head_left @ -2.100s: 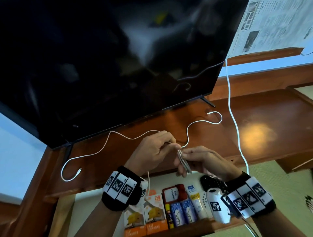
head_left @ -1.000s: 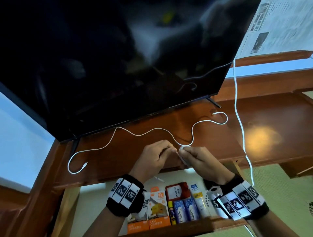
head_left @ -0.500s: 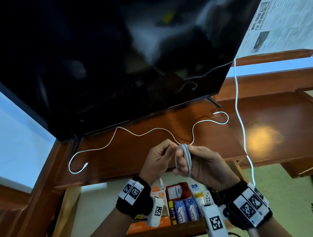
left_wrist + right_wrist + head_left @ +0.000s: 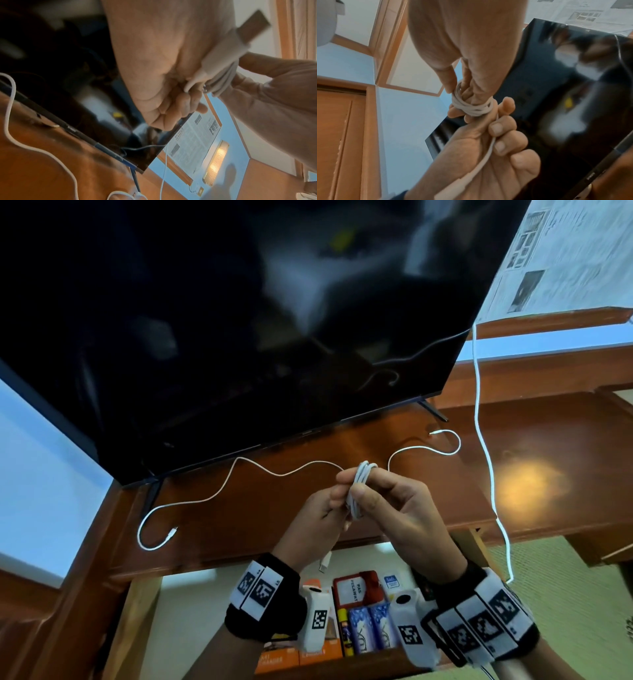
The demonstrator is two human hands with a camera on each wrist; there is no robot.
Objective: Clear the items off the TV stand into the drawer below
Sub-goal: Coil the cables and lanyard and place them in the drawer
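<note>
Both hands are up over the front edge of the TV stand (image 4: 394, 508), close together; the right hand (image 4: 407, 518) has a white cable (image 4: 358, 491) wound in loops round its fingers, and its thumb presses the loops tight; the left hand (image 4: 318, 518) pinches the same bundle from the other side, with its fingers curled round a strand; in the right wrist view the loops sit round the fingers (image 4: 471, 97) like a small ring, and one end of the cable runs down through the left palm to a white plug (image 4: 453, 188).

A second white cable (image 4: 219, 494) lies loose on the brown top of the stand; it snakes from a plug near the left end, past the hands, to a curl near the right foot of the TV (image 4: 239, 320); the big black TV stands at the back of the stand.

Another white cord (image 4: 486, 460) hangs down on the right, past the edge of the stand.

Below the hands the drawer (image 4: 342, 669) is open; inside it are orange boxes (image 4: 308, 655), a red case (image 4: 356, 587), and blue packs (image 4: 366, 628), side by side.
</note>
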